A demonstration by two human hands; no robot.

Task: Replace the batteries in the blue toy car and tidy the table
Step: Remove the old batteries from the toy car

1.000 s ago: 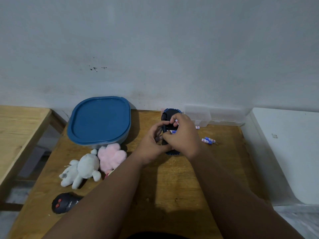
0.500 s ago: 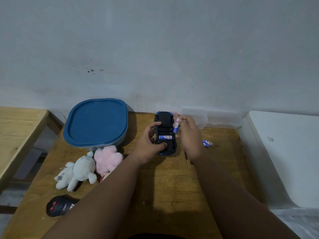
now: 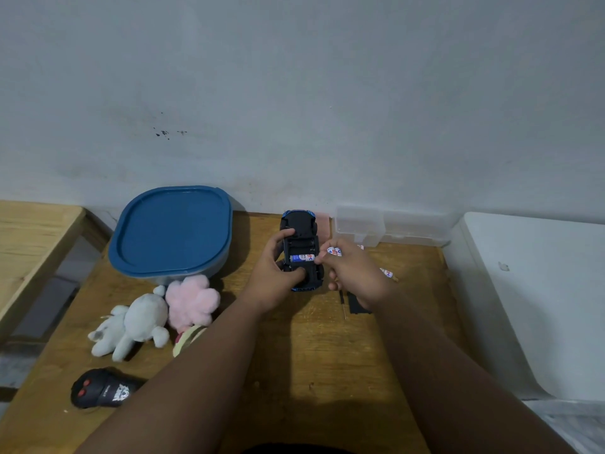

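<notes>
Blue toy car (image 3: 299,247) lies belly-up near the far edge of the wooden surface (image 3: 294,362), battery bay open, cover off. Left hand (image 3: 273,273) clamps the car from its left side, thumb on the near end, fingers curled over the far part of the chassis. One battery (image 3: 302,257) sits in the near slot of the bay; the slots beyond it look empty, dark and hard to read. Right hand (image 3: 355,273) is just beside the car's right side, fingers pinched shut on what looks like two batteries (image 3: 334,251), fingertips touching the end of the seated cell. Whether that cell is going in or coming out can't be told from here.

More loose batteries (image 3: 388,273) lie on the surface past the right hand. Black flat piece (image 3: 357,306), likely the bay cover, and a thin screwdriver (image 3: 343,304) lie just under the right wrist.

Judgement: swap is mid-way, bay not full, cover not refitted or screwed. Tidying not started: grey plush (image 3: 131,326), pink plush (image 3: 191,299) and black remote (image 3: 103,388) are scattered along the left side, blue-lidded tub (image 3: 172,231) shut at the far left corner, clear plastic case (image 3: 389,229) at the far edge against the wall
</notes>
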